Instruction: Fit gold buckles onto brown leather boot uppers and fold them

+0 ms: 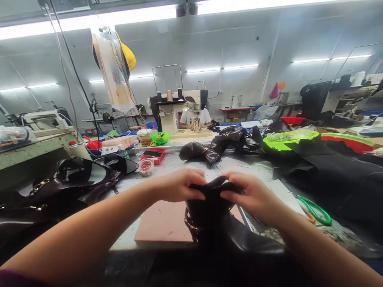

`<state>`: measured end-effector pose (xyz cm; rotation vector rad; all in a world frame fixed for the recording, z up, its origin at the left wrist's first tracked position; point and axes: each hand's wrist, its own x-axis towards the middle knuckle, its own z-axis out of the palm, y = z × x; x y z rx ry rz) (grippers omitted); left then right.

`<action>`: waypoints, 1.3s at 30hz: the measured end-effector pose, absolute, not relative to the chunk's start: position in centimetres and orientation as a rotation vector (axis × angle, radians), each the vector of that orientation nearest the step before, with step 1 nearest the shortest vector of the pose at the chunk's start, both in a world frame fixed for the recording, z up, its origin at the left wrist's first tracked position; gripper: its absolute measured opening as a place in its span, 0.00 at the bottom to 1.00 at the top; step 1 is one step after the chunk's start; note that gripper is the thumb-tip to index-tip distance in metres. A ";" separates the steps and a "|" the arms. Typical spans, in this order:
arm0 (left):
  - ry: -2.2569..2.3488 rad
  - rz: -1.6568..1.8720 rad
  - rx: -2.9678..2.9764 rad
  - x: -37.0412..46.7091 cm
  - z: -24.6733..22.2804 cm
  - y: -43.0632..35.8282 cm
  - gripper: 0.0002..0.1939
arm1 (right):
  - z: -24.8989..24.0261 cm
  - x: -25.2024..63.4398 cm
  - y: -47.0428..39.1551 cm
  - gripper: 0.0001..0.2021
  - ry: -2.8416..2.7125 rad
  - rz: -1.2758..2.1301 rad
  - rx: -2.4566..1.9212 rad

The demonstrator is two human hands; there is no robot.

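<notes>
A dark leather boot (239, 235) with a gold chain trim is in front of me, its top opening upward. My left hand (185, 185) pinches the left side of its top edge between thumb and fingers. On the opposite side, my right hand (245, 191) grips the rim the same way. Partly behind the boot lies a flat pinkish board (161, 223) on the table. The boot's lower part fades into shadow near the table's front edge.
Dark boot pieces (86, 179) are heaped at the left. More boots (221, 145) lie farther back. Green-handled scissors (320, 213) and black material (338, 179) are at the right. A red tray (158, 154) stands left of centre. A person (196, 115) sits behind a sewing machine (172, 113).
</notes>
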<state>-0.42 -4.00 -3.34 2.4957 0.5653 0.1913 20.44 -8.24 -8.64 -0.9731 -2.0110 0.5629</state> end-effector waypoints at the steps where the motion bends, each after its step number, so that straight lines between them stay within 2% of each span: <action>1: 0.546 0.131 2.460 -0.6 -3.5 -3.9 0.04 | -8.9 20.1 -8.3 0.05 -2.015 0.570 -0.961; 4: 0.583 -0.024 2.382 -0.5 -3.5 -3.8 0.12 | -9.6 19.0 -8.6 0.05 -2.029 0.455 -0.936; 7: 0.773 0.043 2.429 -0.1 -3.5 -4.2 0.06 | -10.0 18.6 -8.7 0.03 -1.952 0.358 -0.972; 9: 0.874 0.186 2.447 0.1 -4.0 -4.6 0.02 | -10.1 18.8 -8.5 0.03 -1.885 0.460 -1.011; 12: 0.892 0.339 2.355 -0.1 -5.3 -4.9 0.03 | -10.1 19.4 -8.1 0.07 -1.892 0.783 -0.989; 16: 0.768 0.297 2.299 -0.8 -6.2 -4.4 0.03 | -10.2 19.4 -7.9 0.06 -1.955 1.049 -0.931; 18: 0.718 0.155 2.327 -0.9 -5.7 -4.2 0.08 | -10.4 18.9 -8.0 0.03 -1.961 0.988 -0.939; 20: 0.734 0.012 2.384 -0.6 -5.0 -4.1 0.17 | -10.6 18.4 -8.1 0.02 -1.970 0.801 -0.959; 21: 0.773 -0.025 2.433 -0.3 -4.6 -4.2 0.18 | -10.9 18.3 -8.1 0.02 -1.958 0.687 -0.975; 23: 0.883 0.015 2.524 0.4 -4.1 -4.3 0.12 | -11.4 18.2 -7.9 0.05 -1.901 0.507 -0.988; 25: 0.987 0.197 2.515 0.9 -4.1 -4.2 0.03 | -12.2 18.4 -7.4 0.05 -1.844 0.491 -0.951; 28: 1.107 0.569 2.324 0.9 -4.7 -3.7 0.04 | -13.3 19.1 -6.6 0.06 -1.879 0.634 -0.926; 30: 1.149 0.692 2.257 0.3 -5.3 -3.2 0.03 | -13.8 19.4 -6.2 0.09 -1.952 0.717 -0.956; 35: 1.142 0.596 2.222 -1.0 -6.7 -3.2 0.05 | -14.1 20.0 -5.3 0.19 -2.160 1.175 -0.691; 37: 1.104 0.585 2.141 -1.2 -7.2 -3.5 0.05 | -14.2 20.2 -4.8 0.21 -2.259 1.151 -0.673; 39: 1.027 0.569 2.074 -1.1 -7.5 -3.8 0.08 | -14.3 20.3 -4.2 0.20 -2.346 0.953 -0.856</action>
